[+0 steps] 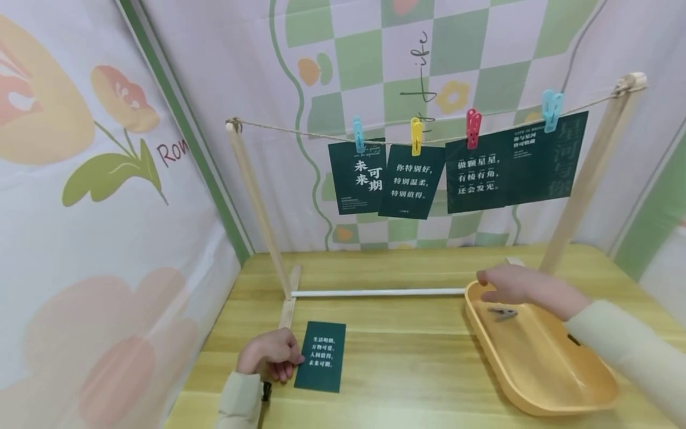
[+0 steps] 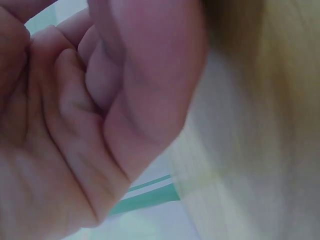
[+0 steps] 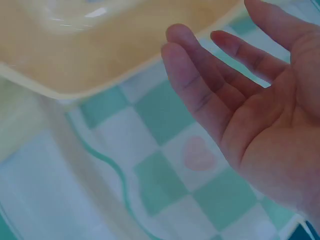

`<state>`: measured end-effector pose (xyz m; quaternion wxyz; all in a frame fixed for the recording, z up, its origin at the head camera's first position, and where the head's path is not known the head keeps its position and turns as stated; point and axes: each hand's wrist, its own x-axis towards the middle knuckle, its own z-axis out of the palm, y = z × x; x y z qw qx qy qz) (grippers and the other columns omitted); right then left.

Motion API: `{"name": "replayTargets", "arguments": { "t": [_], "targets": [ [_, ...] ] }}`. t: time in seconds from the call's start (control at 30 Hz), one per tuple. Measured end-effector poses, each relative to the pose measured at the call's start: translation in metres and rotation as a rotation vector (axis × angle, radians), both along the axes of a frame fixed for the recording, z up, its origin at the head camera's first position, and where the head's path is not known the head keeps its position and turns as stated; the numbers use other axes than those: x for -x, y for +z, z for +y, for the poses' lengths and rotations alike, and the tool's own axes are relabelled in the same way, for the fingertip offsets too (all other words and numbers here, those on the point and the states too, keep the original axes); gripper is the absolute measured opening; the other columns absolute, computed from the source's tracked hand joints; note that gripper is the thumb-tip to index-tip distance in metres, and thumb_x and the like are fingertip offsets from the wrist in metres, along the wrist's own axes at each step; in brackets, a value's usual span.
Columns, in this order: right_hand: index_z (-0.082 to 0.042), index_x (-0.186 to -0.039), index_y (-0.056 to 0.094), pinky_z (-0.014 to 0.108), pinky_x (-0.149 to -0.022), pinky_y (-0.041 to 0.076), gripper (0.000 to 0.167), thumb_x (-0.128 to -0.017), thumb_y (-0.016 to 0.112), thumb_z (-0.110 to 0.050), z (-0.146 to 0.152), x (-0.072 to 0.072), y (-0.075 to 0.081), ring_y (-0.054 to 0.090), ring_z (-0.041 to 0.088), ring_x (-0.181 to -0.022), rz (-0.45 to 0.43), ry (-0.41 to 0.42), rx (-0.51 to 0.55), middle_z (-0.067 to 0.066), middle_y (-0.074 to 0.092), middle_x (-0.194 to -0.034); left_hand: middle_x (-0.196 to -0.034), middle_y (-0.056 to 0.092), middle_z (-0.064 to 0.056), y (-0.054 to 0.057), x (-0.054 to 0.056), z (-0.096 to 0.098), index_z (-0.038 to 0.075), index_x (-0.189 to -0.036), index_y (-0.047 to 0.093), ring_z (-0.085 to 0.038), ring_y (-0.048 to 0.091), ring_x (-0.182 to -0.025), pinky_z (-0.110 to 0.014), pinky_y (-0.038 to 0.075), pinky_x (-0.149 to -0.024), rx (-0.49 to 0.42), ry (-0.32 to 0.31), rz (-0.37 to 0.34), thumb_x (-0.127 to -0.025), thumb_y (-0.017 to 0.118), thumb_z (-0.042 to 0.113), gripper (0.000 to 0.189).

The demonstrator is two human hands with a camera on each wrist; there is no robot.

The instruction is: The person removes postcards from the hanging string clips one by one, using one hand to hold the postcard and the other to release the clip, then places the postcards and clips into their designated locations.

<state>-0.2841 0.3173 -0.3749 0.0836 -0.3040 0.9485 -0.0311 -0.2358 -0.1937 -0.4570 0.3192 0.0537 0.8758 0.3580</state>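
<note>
A dark green card with white lettering [image 1: 323, 376] lies flat on the wooden table. At its left edge rests my left hand [image 1: 273, 353], fingers loosely curled with the fingertips right at the card's side; the left wrist view shows only bent fingers and palm. Over the far left corner of a yellow tray [image 1: 557, 369] is my right hand [image 1: 520, 287], its fingers extended and nothing between them. Just below those fingers, in the tray, sits a grey clothespin [image 1: 502, 313]. Seen from the right wrist, the fingertips [image 3: 182, 65] reach the tray's rim.
A twine line [image 1: 300, 131] runs between two wooden posts [image 1: 259, 208]. From it hang several green cards [image 1: 411, 182], clipped by blue [image 1: 358, 134], yellow [image 1: 416, 137] and red [image 1: 473, 128] clothespins. A white rod [image 1: 375, 292] crosses the table between the post feet.
</note>
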Motion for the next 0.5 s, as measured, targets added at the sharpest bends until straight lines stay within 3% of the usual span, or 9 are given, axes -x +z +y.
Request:
{"name": "replayTargets", "arguments": {
  "t": [0.1, 0.2, 0.33, 0.5],
  "targets": [
    [-0.010, -0.089, 0.058, 0.028, -0.056, 0.040, 0.016, -0.091, 0.067, -0.023, -0.015, 0.003, 0.018, 0.048, 0.010, -0.062, -0.020, 0.011, 0.032, -0.004, 0.056, -0.072, -0.052, 0.057, -0.001, 0.004, 0.001, -0.001, 0.003, -0.070, 0.062, -0.010, 0.052, -0.042, -0.020, 0.042, -0.038, -0.015, 0.007, 0.051, -0.097, 0.061, 0.026, 0.035],
    [-0.011, -0.089, 0.058, 0.025, -0.056, 0.033, 0.014, -0.093, 0.065, -0.023, -0.030, 0.003, 0.034, 0.039, 0.008, -0.059, -0.037, 0.029, 0.089, -0.005, 0.048, -0.067, -0.051, 0.053, 0.000, 0.008, 0.003, -0.002, 0.000, -0.070, 0.061, -0.010, 0.049, -0.041, -0.020, 0.040, -0.039, -0.047, 0.014, 0.128, -0.100, 0.055, 0.031, 0.043],
    [-0.012, -0.093, 0.062, 0.024, -0.059, 0.039, 0.016, -0.093, 0.065, -0.027, -0.048, 0.001, 0.049, 0.044, 0.005, -0.064, -0.038, 0.063, 0.118, -0.007, 0.055, -0.072, -0.051, 0.053, 0.001, 0.016, 0.008, -0.002, -0.003, -0.073, 0.060, -0.010, 0.049, -0.043, -0.021, 0.041, -0.041, -0.100, 0.043, 0.238, -0.102, 0.052, 0.029, 0.045],
    [-0.016, -0.096, 0.065, 0.026, -0.065, 0.048, 0.017, -0.094, 0.064, -0.033, -0.068, -0.006, 0.059, 0.053, 0.004, -0.071, -0.064, 0.108, 0.095, -0.009, 0.064, -0.081, -0.059, 0.058, -0.002, 0.031, 0.013, 0.001, -0.002, -0.084, 0.061, -0.013, 0.055, -0.051, -0.028, 0.048, -0.048, -0.197, 0.146, 0.358, -0.103, 0.051, 0.028, 0.037]
  ]
}}
